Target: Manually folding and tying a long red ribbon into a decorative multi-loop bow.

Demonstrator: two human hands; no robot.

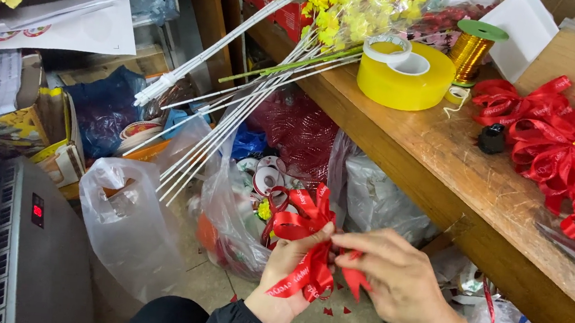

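A red ribbon bow (pixel 304 243) with looped strands sits between my two hands, low in the middle of the view. My left hand (pixel 286 272) grips its lower loops from the left. My right hand (pixel 395 275) pinches the bow's centre from the right, thumb and fingers closed on a red strand. Several finished red ribbon bows (pixel 566 148) lie on the wooden table (pixel 453 169) at the right.
On the table stand a big yellow tape roll (pixel 406 78), a gold wire spool (pixel 470 53) and a small black object (pixel 492 138). White stems with yellow flowers (pixel 252 89) lean off the table. Plastic bags (pixel 126 223) crowd the floor; a grey appliance (pixel 9 248) stands left.
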